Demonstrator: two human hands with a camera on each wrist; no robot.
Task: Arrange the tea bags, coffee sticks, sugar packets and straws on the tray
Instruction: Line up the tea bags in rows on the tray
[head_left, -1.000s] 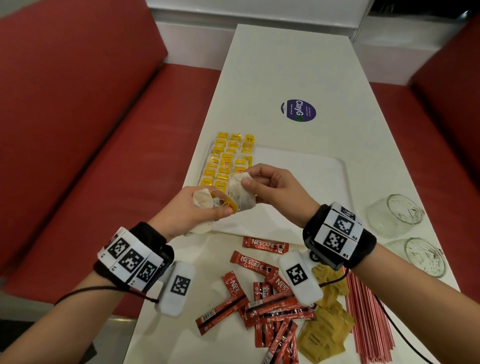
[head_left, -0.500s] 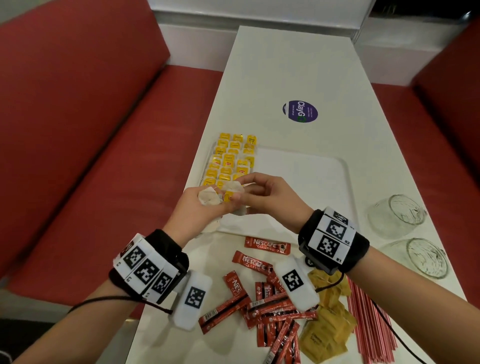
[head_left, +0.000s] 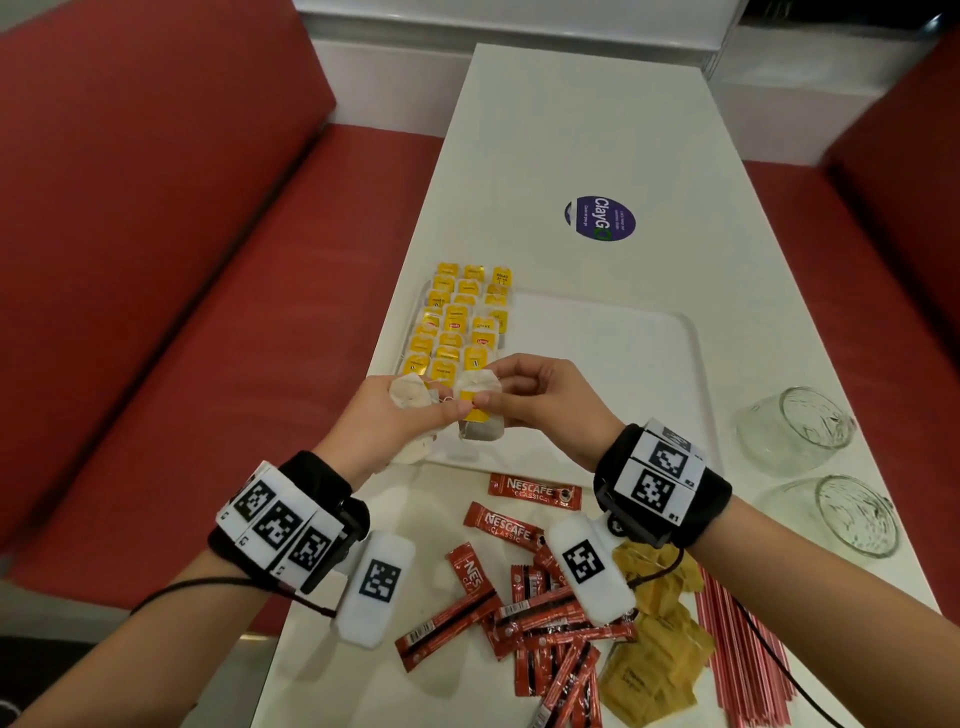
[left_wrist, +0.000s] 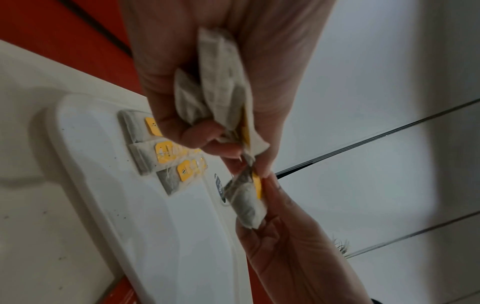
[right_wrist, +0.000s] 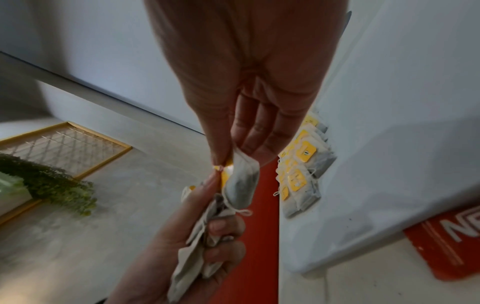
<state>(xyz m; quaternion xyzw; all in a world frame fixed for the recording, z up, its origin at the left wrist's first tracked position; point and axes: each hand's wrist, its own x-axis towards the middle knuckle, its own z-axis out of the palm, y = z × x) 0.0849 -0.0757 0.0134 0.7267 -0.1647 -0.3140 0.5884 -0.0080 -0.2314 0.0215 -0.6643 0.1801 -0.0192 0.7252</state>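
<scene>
Pinched between thumb and fingertips of the right hand (head_left: 540, 400) is one white paper tea bag with a yellow tag (head_left: 480, 410), held just above the near left corner of the white plastic tray (head_left: 623, 332). Left hand (head_left: 400, 421) is curled round a small bunch of spare tea bags (head_left: 410, 397), so both hands are busy.

Progress-wise, I'd say roughly a quarter done: the neat rows of yellow-tagged tea bags (head_left: 457, 322) fill the tray's left strip, and the rest of it is bare. Still loose on the white table (head_left: 571, 114) are the red Nescafe coffee sticks (head_left: 524, 613), tan sugar packets (head_left: 660, 654) and thin red straws (head_left: 737, 660).

The held bag looks soft and floppy, string dangling.
</scene>
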